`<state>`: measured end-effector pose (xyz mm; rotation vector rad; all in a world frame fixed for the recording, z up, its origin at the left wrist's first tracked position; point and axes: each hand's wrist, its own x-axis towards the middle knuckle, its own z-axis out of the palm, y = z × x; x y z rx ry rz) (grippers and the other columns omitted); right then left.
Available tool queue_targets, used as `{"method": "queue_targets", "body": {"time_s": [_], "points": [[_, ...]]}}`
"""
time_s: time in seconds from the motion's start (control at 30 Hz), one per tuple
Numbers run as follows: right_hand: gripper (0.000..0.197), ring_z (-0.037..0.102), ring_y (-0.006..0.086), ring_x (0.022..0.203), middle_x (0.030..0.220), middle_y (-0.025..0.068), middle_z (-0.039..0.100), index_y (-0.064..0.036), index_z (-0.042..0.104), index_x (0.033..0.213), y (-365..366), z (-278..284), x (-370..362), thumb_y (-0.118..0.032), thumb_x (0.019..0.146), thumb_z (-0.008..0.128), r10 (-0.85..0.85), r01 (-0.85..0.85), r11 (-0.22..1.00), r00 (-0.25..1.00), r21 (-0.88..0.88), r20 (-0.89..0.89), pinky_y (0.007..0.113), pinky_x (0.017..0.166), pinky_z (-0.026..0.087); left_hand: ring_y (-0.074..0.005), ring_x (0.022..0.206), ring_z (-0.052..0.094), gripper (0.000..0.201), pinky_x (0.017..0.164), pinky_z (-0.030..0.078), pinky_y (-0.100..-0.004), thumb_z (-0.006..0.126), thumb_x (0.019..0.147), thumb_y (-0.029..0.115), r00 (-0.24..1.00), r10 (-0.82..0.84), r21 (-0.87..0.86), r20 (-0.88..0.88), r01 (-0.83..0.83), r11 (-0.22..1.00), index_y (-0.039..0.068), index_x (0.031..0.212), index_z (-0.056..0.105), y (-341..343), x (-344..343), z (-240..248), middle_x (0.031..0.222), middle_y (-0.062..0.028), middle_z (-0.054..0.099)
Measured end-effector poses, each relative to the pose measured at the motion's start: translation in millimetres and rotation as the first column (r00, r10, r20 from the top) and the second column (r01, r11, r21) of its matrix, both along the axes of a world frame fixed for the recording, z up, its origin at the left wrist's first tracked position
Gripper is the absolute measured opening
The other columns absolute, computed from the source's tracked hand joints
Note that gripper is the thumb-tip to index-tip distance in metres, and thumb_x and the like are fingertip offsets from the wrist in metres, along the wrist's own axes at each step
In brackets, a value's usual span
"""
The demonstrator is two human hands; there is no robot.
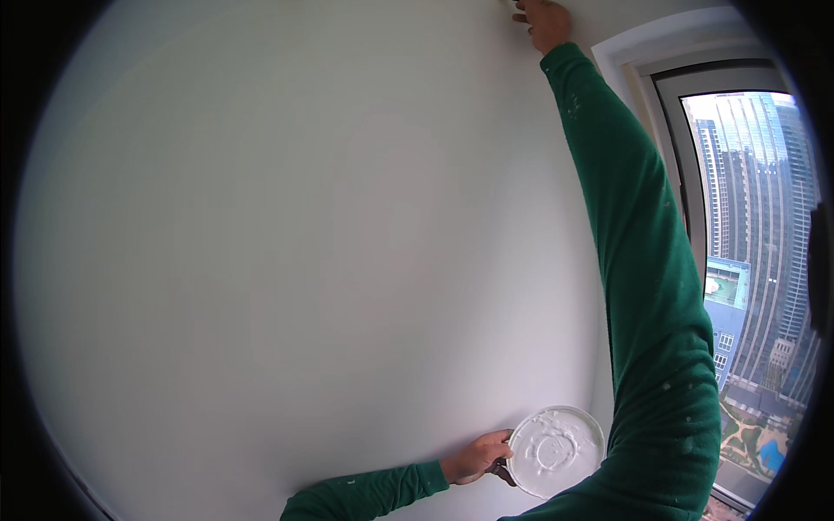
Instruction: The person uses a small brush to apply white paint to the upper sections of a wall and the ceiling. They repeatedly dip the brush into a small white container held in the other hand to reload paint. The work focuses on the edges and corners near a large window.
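My left hand grips the edge of a round white lid, low and right of centre. White paste is smeared in lumps over the lid's inner face. High up, my right hand reaches to the wall by the top edge of the picture, its fingers curled. A small sliver of something dark and pale shows at those fingers, but the frame cuts it off and I cannot tell its kind. Both arms wear green sleeves with white specks.
A smooth pale wall fills most of the view. Right of my raised arm stands a grey-framed window in a white recess. Tall buildings show through its glass, far below and beyond. The wall's corner runs down behind my right arm.
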<state>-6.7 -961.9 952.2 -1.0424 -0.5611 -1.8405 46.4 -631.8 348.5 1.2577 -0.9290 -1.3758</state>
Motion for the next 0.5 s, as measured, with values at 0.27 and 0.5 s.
{"method": "queue_targets", "body": {"time_s": [0.27, 0.5], "points": [[0.032, 0.068, 0.0222, 0.08, 0.1, 0.0146, 0.071, 0.0081, 0.068, 0.111, 23, -6, -17, -0.017, 0.092, 0.063, 0.027, -0.026, 1.0, 0.994, 0.012, -0.106, 0.034, 0.054, 0.042, -0.0222, 0.105, 0.068, 0.05, 0.086, 0.061, -0.0394, 0.046, 0.098, 0.013, 1.0, -0.007, -0.003, 0.008, 0.007, 1.0, 0.0, 0.146, 0.041, -1, 3, -6, 0.126, -0.0136, 0.062], [0.029, 0.068, 0.0207, 0.078, 0.098, 0.0128, 0.071, 0.005, 0.07, 0.109, 63, -5, -18, -0.017, 0.091, 0.065, 0.125, -0.142, 0.985, 0.98, -0.1, -0.157, 0.031, 0.052, 0.04, -0.0215, 0.105, 0.068, 0.05, 0.086, 0.061, -0.0389, 0.046, 0.098, 0.013, 1.0, -0.007, 0.005, 0.01, 0.007, 1.0, 0.0, 0.145, 0.042, 0, 3, -4, 0.126, -0.0131, 0.062]]}}
